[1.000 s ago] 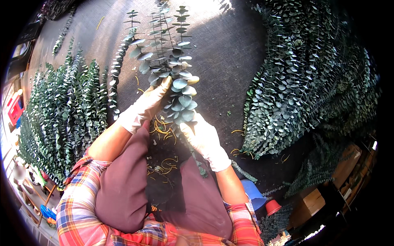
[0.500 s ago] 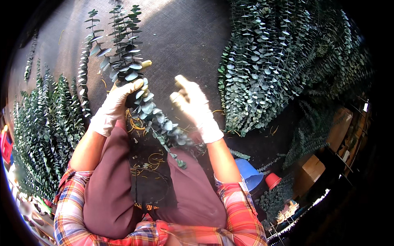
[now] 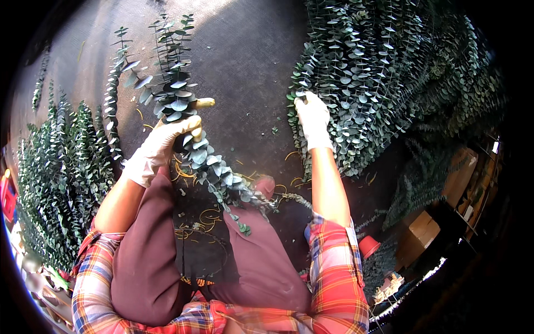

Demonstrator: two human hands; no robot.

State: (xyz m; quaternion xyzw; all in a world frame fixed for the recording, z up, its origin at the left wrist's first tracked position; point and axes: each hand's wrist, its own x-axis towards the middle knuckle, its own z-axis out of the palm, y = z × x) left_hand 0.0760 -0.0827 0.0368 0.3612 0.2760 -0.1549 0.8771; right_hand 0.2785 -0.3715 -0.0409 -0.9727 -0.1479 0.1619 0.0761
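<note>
My left hand (image 3: 164,143), in a pale glove, is closed around a bunch of eucalyptus stems (image 3: 177,92). Round grey-green leaves stand up above the fist, and more leafy stems trail below it toward my right knee. At the left edge of a large eucalyptus heap (image 3: 361,94), my gloved right hand (image 3: 315,118) has its fingers curled in on a stem there. Leaves partly hide those fingertips.
Another eucalyptus pile (image 3: 64,178) lies on the left, with a lone stem (image 3: 111,106) beside it. Yellow rubber bands (image 3: 210,218) are scattered on the dark floor (image 3: 250,61) between my legs. To the lower right are a red cup (image 3: 369,245) and a cardboard box (image 3: 424,229).
My right hand has moved right and slightly up, from over the floor to the large heap, and its fingers have closed there. The left hand with its bunch has come slightly nearer.
</note>
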